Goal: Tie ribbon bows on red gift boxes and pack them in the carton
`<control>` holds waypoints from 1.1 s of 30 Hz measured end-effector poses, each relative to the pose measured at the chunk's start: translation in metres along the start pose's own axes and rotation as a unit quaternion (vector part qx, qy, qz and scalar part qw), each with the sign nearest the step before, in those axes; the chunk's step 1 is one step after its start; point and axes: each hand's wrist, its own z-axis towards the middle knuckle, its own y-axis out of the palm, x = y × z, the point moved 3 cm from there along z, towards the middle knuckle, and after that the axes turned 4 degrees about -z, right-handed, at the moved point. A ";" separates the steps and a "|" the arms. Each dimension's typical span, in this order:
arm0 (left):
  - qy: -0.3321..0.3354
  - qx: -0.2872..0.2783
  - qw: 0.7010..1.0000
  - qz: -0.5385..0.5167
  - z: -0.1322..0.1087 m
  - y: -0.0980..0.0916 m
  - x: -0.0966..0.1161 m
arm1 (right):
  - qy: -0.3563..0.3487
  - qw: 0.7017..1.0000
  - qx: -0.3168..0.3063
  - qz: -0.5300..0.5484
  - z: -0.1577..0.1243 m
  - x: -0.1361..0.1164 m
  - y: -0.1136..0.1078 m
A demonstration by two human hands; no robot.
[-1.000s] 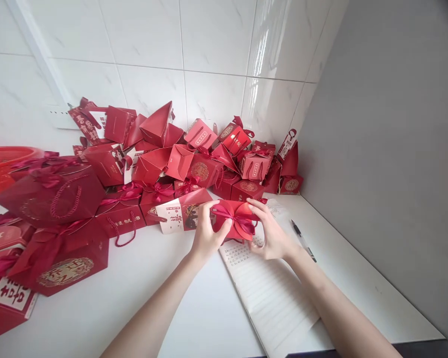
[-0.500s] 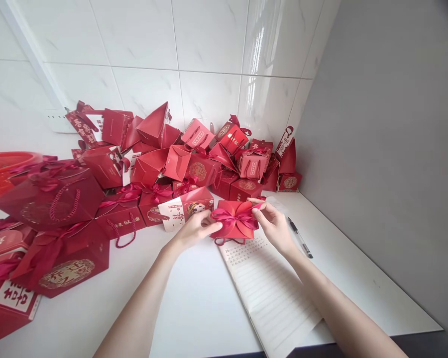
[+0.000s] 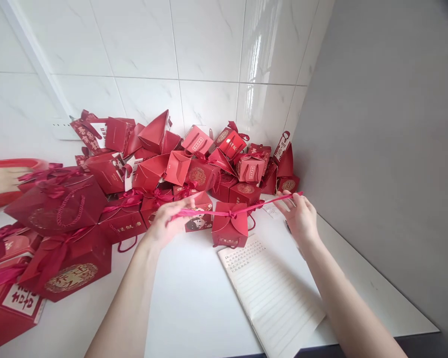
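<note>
A small red gift box [image 3: 229, 230] stands on the white table [image 3: 194, 303], at the top edge of an open lined notebook [image 3: 272, 293]. A pink ribbon [image 3: 209, 213] runs through its top and is stretched out taut to both sides. My left hand [image 3: 168, 219] pinches the ribbon's left end, a little blurred by motion. My right hand [image 3: 298, 216] pinches the right end, near the grey wall.
A big heap of red gift boxes and bags [image 3: 142, 164] fills the back and left of the table against the tiled wall. A red basket [image 3: 7, 174] sits at the far left. A grey wall [image 3: 388, 149] bounds the right side.
The bow on the small box has been pulled undone: both hands moved apart, drawing the ribbon out into a straight line. The box now stands a little further back.
</note>
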 end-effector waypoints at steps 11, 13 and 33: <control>0.032 -0.022 0.988 -0.151 0.014 0.080 0.067 | 0.036 0.982 -0.188 0.008 -0.004 -0.069 0.088; 0.032 -0.057 0.995 -0.070 0.014 0.100 0.073 | 0.014 0.971 -0.237 -0.015 -0.016 -0.083 0.114; 0.127 0.029 0.990 0.062 -0.085 0.056 0.097 | 0.032 0.891 -0.443 -0.098 -0.087 -0.133 0.100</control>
